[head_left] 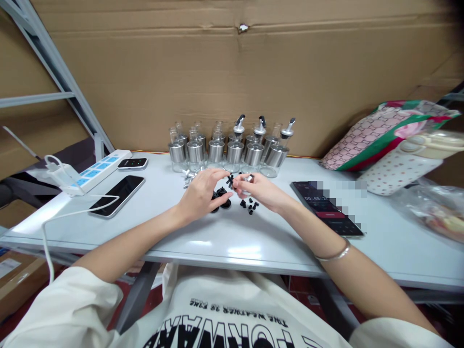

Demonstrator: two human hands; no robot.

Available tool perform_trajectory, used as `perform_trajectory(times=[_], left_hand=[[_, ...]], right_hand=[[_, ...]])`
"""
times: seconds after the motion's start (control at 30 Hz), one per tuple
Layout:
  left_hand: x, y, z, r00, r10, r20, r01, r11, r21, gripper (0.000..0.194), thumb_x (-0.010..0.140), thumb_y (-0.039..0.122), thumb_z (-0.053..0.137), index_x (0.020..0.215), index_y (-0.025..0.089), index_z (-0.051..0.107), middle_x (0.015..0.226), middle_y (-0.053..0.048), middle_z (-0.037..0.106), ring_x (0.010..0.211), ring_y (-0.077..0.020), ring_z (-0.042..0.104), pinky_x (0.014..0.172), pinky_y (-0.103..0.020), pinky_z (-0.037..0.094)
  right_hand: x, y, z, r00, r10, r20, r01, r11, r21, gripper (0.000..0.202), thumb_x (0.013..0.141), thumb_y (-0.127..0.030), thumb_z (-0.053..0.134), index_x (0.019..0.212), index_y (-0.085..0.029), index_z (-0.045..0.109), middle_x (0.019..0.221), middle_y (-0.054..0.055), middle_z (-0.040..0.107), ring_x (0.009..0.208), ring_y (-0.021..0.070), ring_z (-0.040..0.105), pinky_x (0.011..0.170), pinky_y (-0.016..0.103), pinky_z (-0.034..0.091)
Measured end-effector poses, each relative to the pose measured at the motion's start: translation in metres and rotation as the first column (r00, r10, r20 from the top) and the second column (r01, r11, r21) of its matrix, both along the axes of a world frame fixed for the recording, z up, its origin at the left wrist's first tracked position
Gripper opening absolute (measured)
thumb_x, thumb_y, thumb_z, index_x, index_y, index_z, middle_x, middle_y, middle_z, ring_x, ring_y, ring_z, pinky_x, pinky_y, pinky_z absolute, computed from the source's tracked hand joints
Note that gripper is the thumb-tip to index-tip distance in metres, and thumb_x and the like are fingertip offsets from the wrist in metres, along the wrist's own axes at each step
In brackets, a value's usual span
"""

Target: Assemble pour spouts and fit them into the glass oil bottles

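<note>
My left hand [203, 193] is over the table with thumb and fingers apart, around black round stoppers [226, 202]; nothing shows in its grasp. My right hand [256, 189] is closed on a small silver part [248, 179], just right of the left hand. Between the hands lie thin black pieces [230, 181]. Several small black pieces [251, 207] are scattered below my right hand. Small silver-white parts [187, 177] sit behind my left hand. Glass bottles with steel sleeves [216, 151] stand in rows behind, three with pourer tops [259, 127].
At the left lie a phone [119, 195], a smaller black-faced device [132, 163] and a power strip [103, 169] with a white cable. On the right are a phone showing a timer [322, 205], a dotted tumbler [395, 166], a patterned bag [373, 135] and a plastic bag [435, 208].
</note>
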State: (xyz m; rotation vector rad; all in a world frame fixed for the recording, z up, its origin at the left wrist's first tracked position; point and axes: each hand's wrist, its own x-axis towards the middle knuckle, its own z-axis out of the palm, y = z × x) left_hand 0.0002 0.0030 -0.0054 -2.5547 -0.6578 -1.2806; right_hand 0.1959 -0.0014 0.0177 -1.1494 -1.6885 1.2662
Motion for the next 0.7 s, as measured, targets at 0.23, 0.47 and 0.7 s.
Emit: perform_trajectory(times=[0.23,0.47,0.7], left_hand=[[-0.012,0.012,0.008,0.934,0.194,-0.301,-0.24,0.963,-0.122,0.023,0.088,0.009,0.04,0.103,0.015,0.055,0.1,-0.007,0.064,0.095,-0.0226,0.056,0.081,-0.035,0.04],[-0.012,0.018,0.001,0.855,0.063,-0.515,-0.203,0.954,-0.221,0.025,0.094,0.017,0.039,0.114,0.017,0.054,0.112,-0.008,0.063,0.108,-0.0216,0.053,0.093,-0.037,0.035],[-0.009,0.017,-0.008,0.803,0.025,-0.596,-0.241,0.928,-0.285,0.034,0.094,0.01,0.033,0.117,0.02,0.055,0.129,-0.009,0.056,0.118,-0.0214,0.051,0.104,-0.045,0.027]], right_hand=[[0.045,0.033,-0.011,0.391,-0.374,0.841,0.166,0.927,0.336,0.014,0.074,-0.023,0.056,0.063,-0.015,0.059,0.065,0.008,0.061,0.062,0.0191,0.054,0.054,0.027,0.032],[0.046,0.039,-0.022,0.268,-0.34,0.901,0.183,0.936,0.299,0.02,0.078,-0.029,0.058,0.084,-0.013,0.068,0.09,0.016,0.069,0.082,0.0275,0.064,0.06,0.029,0.042],[0.044,0.039,-0.021,0.27,-0.348,0.898,0.191,0.933,0.304,0.022,0.079,-0.028,0.058,0.089,-0.012,0.069,0.092,0.017,0.07,0.085,0.0284,0.065,0.063,0.03,0.044]])
